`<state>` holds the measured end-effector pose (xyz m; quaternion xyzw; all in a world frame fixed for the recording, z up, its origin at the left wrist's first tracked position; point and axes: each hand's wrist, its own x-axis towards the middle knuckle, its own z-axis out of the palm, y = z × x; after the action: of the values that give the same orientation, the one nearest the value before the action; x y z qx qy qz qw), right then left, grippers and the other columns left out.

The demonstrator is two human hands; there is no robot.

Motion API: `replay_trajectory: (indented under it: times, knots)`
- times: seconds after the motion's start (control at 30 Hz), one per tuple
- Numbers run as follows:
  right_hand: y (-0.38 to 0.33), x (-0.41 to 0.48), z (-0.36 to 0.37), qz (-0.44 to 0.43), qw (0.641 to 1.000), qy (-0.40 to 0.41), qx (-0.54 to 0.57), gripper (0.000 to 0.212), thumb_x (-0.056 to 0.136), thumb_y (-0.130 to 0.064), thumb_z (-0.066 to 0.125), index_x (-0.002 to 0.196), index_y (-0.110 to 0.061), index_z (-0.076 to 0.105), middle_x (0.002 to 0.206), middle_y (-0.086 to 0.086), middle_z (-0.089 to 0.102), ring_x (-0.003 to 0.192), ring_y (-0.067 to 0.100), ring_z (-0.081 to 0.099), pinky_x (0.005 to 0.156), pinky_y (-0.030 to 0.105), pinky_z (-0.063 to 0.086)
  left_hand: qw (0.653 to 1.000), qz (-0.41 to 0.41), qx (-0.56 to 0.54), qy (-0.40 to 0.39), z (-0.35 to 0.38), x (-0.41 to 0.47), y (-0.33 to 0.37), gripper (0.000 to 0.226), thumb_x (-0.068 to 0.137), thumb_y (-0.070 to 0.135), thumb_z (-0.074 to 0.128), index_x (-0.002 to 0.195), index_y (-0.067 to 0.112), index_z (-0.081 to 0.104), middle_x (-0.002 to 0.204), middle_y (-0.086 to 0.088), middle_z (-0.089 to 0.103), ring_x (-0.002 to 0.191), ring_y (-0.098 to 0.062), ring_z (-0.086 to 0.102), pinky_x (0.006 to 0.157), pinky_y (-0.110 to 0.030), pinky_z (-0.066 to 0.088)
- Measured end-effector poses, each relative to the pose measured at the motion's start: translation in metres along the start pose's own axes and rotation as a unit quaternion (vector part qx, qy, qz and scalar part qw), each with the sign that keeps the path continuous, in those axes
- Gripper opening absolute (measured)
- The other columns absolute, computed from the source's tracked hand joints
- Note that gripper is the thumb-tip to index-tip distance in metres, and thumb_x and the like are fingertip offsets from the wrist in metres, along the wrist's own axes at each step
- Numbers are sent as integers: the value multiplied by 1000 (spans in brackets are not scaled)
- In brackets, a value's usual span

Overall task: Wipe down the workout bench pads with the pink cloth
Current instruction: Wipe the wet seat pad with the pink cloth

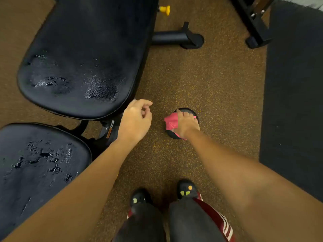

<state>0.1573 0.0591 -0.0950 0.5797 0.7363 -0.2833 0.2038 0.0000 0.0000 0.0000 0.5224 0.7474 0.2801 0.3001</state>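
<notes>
From the head view, your right hand [186, 125] is closed around the pink cloth [172, 122], pressing it onto a round black disc [187, 110] that sits low over the speckled brown floor [209, 81]. What the disc belongs to you cannot tell. Your left hand [135, 119] hangs empty, fingers loosely curled and holding nothing, just off the rounded near edge of the long back pad [83, 55]. That pad runs up and away to the left; its surface is cracked and worn near the front edge. The seat pad [38, 168] lies lower left, apart from the back pad by a narrow gap where the black frame [108, 130] shows. Neither pad is touched by the cloth. Open floor spreads between the bench and the dark mat [295, 102] on the right. A bench foot [181, 38] crosses the floor farther ahead. Your shoes [187, 189] stand near the bottom edge.
</notes>
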Motion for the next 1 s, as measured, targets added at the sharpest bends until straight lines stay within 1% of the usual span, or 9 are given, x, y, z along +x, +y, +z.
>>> replay_trajectory:
  times: [0.13,0.3,0.4,0.5,0.7,0.77,0.87,0.93,1.0]
  knots:
    - [2,4,16,5,998,8,-55,75,86,-41,63,142,-10,23,142,16,28,133,32,29,109,42,27,1000,-16,14,-6,6,2,-8,24,91,8,51,111,13,62,107,-4,58,83,-11,53,76,-17,39]
    - [2,10,29,7,995,55,-79,70,88,-38,61,142,-14,23,137,14,30,127,30,32,103,41,34,1000,-20,18,-6,9,8,-14,22,92,11,50,110,14,63,110,-2,57,84,-9,53,74,-14,38]
    - [3,14,33,0,993,70,-93,60,89,-26,60,139,-15,28,135,14,30,126,30,32,99,42,38,999,-26,16,-13,11,12,-15,22,93,12,49,109,16,63,112,-2,57,84,-9,53,74,-14,38]
    - [5,17,33,-23,994,71,-75,49,91,-21,51,137,-13,34,135,14,31,126,32,32,99,43,38,999,-34,14,-20,11,16,-16,22,93,12,49,109,16,64,113,-3,57,80,-6,52,67,-5,36]
    - [12,4,19,-60,990,76,105,37,93,-25,48,124,-5,43,122,18,47,109,38,50,88,44,45,998,-50,4,-34,11,15,-11,21,92,10,50,108,13,64,108,-2,56,72,1,48,63,6,33]
    - [10,-4,5,-65,975,61,203,18,93,-21,46,105,-8,40,98,17,58,88,37,62,70,41,49,997,-62,-2,-39,8,14,-7,21,92,11,50,108,13,64,108,-2,56,72,1,48,63,6,33]
    - [4,-17,-22,-46,949,58,308,13,93,-13,45,94,-10,33,74,9,54,53,28,56,43,31,43,995,-86,-17,-48,0,12,6,22,92,11,50,111,14,63,107,-3,58,73,-1,49,65,-2,37]
    - [-5,-24,-36,-40,928,69,363,11,91,-11,46,94,-8,35,71,5,53,53,25,53,46,38,47,991,-112,-36,-58,-5,11,16,25,92,12,52,116,13,60,111,-5,59,80,-6,51,74,-14,40]
    - [-17,-30,-50,-38,909,90,406,11,89,-9,48,92,-10,37,76,-1,49,69,20,50,59,33,42,986,-147,-54,-63,-14,10,27,32,91,14,55,122,11,54,118,-9,57,89,-12,51,82,-23,42]
